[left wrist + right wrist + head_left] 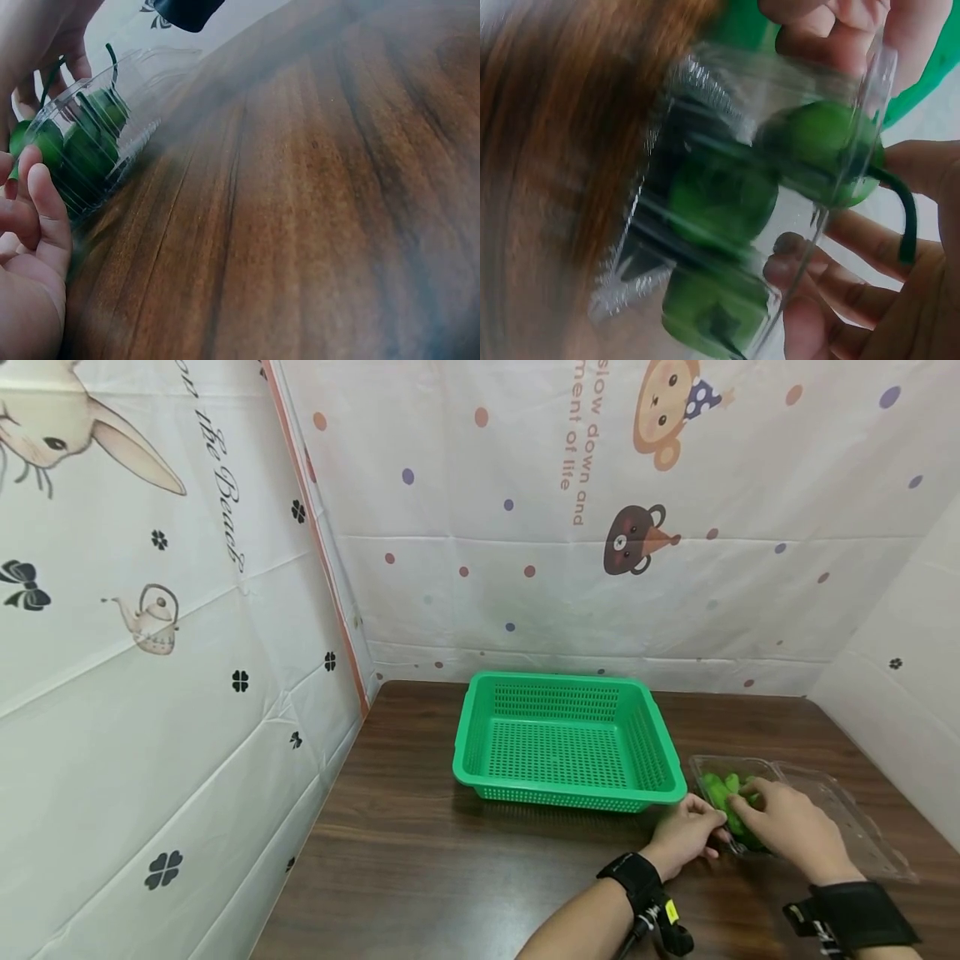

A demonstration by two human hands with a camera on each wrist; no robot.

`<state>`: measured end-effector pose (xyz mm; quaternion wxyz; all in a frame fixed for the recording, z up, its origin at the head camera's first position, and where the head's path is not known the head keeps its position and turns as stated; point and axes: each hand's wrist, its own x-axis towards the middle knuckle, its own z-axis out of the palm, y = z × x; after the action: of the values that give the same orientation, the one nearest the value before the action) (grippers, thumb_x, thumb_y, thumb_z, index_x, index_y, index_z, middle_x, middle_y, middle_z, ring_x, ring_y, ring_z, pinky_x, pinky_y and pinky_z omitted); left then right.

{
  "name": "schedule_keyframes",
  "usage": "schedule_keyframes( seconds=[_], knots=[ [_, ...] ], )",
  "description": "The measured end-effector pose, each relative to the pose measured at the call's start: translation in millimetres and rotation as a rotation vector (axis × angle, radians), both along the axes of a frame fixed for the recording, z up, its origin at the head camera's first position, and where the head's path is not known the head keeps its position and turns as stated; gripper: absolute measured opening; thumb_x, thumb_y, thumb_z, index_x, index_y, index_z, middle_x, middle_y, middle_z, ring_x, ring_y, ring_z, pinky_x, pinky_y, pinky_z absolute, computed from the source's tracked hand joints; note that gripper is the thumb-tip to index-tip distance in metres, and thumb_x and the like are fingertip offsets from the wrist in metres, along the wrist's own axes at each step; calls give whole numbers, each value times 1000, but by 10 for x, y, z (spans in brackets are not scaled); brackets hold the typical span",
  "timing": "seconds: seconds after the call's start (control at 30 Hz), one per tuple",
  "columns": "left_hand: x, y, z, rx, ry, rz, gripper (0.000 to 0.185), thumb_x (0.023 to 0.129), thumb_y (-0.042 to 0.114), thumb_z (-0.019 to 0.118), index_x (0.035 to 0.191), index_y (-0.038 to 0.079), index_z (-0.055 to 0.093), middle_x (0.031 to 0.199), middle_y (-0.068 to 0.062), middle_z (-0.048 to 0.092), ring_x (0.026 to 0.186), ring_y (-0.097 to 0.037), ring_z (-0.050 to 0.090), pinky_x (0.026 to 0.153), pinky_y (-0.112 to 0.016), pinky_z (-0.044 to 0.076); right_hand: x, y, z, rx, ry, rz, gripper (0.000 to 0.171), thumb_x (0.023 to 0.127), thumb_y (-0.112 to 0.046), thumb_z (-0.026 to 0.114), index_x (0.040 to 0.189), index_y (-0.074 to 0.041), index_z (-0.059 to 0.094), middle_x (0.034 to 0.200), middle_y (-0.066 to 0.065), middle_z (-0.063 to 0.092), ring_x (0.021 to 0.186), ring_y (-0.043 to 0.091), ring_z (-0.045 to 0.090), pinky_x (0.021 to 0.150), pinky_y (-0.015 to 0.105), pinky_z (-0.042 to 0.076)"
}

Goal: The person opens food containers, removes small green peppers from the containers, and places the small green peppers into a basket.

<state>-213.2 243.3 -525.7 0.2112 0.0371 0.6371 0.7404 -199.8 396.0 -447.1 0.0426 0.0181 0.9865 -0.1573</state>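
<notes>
A clear plastic clamshell box (840, 806) lies open on the brown table (450, 860), right of a green perforated basket (566, 739). Several round green fruits with dark stems (722, 789) fill its left half. My left hand (708, 837) grips the box's near-left rim with curled fingers (840, 30). Over the box, my right hand (744, 803) reaches in, and its thumb and fingers (855, 300) close around one green fruit (825, 150). In the left wrist view the fruits (86, 150) show through the ribbed wall, beside my left fingers (41, 217).
The basket holds nothing and nearly touches the box. Printed fabric walls (562, 527) close in the table at the back, left and right. Bare wood (315, 210) stretches to the left and in front of the basket.
</notes>
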Motion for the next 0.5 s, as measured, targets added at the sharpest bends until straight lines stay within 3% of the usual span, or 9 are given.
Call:
schedule_keyframes(
  seconds=[0.23,0.4,0.5],
  knots=[
    [35,-15,-31,-39,-17,-10,14,97,28,68,87,23,60,73,2,66,53,-13,54,51,-27,47,24,-52,-50,-12,-45,-9,75,102,-54,50,131,15,54,76,5,65,61,19,55,52,36,40],
    [64,-18,1,-71,-36,27,17,97,30,67,84,21,61,70,0,64,50,-13,51,49,-27,47,-18,-43,-63,-15,-46,-7,79,101,-59,49,130,15,56,89,18,70,67,21,61,55,38,45],
    [67,-53,44,-86,-55,-28,22,98,30,64,81,16,63,67,0,63,47,-12,47,47,-26,46,-40,-19,-80,-14,-38,6,78,101,-57,51,127,17,57,95,23,70,70,23,64,57,40,48]
  ],
)
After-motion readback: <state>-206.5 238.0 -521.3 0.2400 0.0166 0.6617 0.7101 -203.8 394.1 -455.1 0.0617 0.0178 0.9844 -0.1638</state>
